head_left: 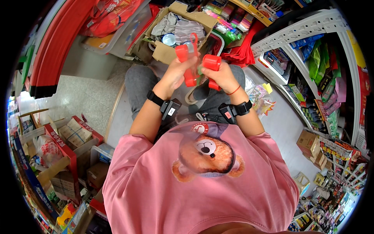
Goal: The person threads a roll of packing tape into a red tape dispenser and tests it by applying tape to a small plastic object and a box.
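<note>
Red pieces (211,62), pink bear-print shirt (200,183)

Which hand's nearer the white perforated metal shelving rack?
Right. The right hand is left of the white metal rack, apart from it; the left hand is farther left, on the right hand's other side.

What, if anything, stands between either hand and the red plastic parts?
Nothing visible does. The left hand grips one red part directly, and the right hand grips another red part. The open cardboard box sits beyond them, not between.
</note>
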